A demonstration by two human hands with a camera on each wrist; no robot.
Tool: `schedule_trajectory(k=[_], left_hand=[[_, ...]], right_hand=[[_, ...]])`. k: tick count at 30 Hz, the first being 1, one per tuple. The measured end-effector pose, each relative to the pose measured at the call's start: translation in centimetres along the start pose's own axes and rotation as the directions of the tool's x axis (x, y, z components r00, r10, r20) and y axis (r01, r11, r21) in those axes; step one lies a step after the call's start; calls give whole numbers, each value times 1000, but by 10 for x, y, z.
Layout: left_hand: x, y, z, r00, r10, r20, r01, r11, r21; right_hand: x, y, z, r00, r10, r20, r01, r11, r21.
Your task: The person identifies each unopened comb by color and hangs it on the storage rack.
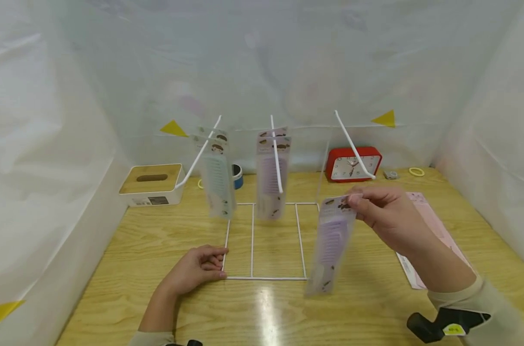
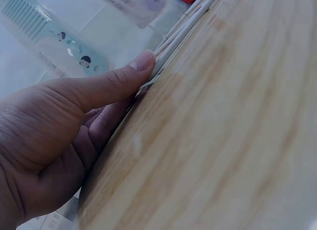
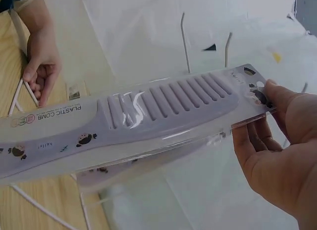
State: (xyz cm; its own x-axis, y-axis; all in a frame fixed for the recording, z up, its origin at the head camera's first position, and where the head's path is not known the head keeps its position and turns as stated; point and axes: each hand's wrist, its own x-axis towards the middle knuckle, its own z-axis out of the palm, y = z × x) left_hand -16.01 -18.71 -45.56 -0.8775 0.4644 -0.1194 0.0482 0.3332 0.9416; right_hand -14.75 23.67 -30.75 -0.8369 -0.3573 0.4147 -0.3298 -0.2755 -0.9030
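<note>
My right hand (image 1: pixel 393 218) pinches the top of a packaged purple comb (image 1: pixel 332 240) between thumb and fingers. The pack hangs tilted, right of the white wire rack (image 1: pixel 270 278). At the rack's front left corner, my left hand (image 1: pixel 192 271) grips the base wire, thumb on top in the left wrist view. Green comb packs (image 1: pixel 218 178) hang on the rack's left prong, and purple comb packs (image 1: pixel 269 178) on the middle one. The right prong (image 1: pixel 353 144) carries nothing. In the right wrist view the held comb (image 3: pixel 163 109) lies across the picture, its teeth showing through clear plastic.
Behind the rack stand a tissue box (image 1: pixel 151 185) with a wooden lid, a blue-and-white round container (image 1: pixel 237 177) and a red clock (image 1: pixel 353 164). A small grey item (image 1: pixel 390 175) and a yellow ring (image 1: pixel 416 171) lie back right. Pink flat packs (image 1: pixel 432 226) lie partly behind my right forearm.
</note>
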Motion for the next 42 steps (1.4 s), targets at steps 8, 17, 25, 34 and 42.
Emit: schedule_trajectory(k=[8,17,25,34,42], left_hand=[[-1,0,-1,1000,0,5,0,1000,-3],[0,-2,1,1000,3,-2,-3,1000,-2],[3,0,0,1000,5,2,-5,1000,19],[0,0,-1,1000,-6,3,6,1000,6],[0,-1,0,1000,-3,-7,3,1000,8]], right_hand=[[14,-17,64,982,-187,-17,178,957,-228],[36,-24,101,981,-169,-98,146,966,-212],[47,-16,98,986,-65,-151,29,974,-227],[69,-2,87,979,38,-198,-73,982,-174],[96,13,77,967,41,-251,-80,986,-146]])
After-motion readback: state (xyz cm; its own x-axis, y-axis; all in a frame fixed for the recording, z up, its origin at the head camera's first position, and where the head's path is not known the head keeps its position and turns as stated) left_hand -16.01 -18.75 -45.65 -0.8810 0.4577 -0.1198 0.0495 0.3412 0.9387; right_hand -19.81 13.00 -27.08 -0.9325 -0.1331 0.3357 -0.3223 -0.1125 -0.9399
